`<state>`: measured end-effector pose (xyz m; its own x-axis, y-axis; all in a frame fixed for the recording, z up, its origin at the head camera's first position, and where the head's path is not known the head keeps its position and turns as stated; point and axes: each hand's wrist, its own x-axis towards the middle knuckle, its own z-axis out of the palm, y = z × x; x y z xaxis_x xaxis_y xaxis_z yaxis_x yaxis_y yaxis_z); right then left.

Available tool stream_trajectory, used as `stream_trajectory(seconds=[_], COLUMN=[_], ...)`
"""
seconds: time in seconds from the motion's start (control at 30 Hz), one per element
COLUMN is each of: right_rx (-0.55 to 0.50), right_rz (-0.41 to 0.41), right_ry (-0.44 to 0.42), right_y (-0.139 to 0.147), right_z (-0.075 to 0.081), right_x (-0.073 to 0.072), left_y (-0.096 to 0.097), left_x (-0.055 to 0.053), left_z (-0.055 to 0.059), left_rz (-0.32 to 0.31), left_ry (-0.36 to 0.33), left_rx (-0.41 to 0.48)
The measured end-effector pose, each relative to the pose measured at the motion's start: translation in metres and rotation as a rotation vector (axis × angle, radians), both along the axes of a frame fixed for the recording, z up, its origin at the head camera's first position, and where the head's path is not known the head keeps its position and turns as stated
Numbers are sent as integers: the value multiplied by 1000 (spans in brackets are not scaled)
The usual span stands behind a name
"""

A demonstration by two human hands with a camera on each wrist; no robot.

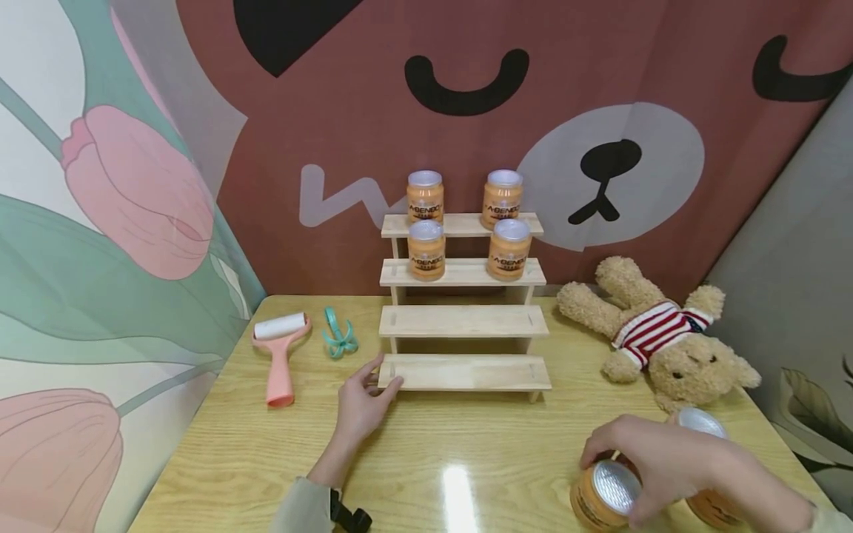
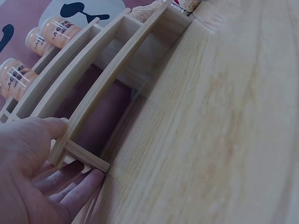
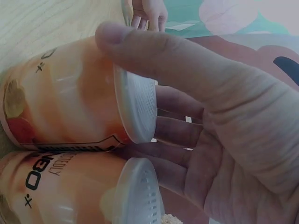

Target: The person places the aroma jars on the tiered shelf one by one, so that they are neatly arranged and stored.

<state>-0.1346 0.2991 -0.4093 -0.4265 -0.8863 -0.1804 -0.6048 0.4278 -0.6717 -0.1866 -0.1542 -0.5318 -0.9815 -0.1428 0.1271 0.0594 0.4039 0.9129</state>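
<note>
A person's two bare hands reach over a pale wood-grain bench; in the middle, upright, is a four-step wooden stand, its steps rising away from the person; the left hand grips the left end of the lowest step, thumb on its front edge, fingers tucked beneath. At the near right, the right hand is clasped around an orange jar with a silvery top, thumb on one side, fingers on the other; this jar is well apart from the stand; just beside it, partly hidden by the same hand, are another silvery lid and more orange packaging, though the hand crosses them and I cannot tell whether that is one jar or two. Four similar jars stand upright on the stand, two on the top step, two on the step below; left of the stand lie a pink-handled roller and a teal claw-like item; right of it lies a tan teddy bear in a striped top; behind everything is a brown backdrop printed with a cartoon bear's face.
</note>
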Motion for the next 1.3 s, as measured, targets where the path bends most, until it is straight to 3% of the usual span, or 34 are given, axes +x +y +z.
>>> stream_trajectory(seconds=[0.37, 0.57, 0.87, 1.03, 1.3], right_rx=[-65, -119, -72, -111, -154], right_rz=[11, -7, -152, -179, -186], right_ry=[120, 172, 357, 417, 501], right_y=[-3, -4, -3, -5, -11], right_z=[5, 24, 45, 48, 52], right_x=[-11, -32, -67, -86, -104], left_y=[0, 1, 2, 3, 3], left_x=[3, 2, 3, 2, 1], left_z=[1, 1, -1, 0, 2], left_rz=[-5, -5, 2, 17, 9], left_ry=[5, 6, -5, -11, -4], left_rx=[-10, 1, -5, -10, -21])
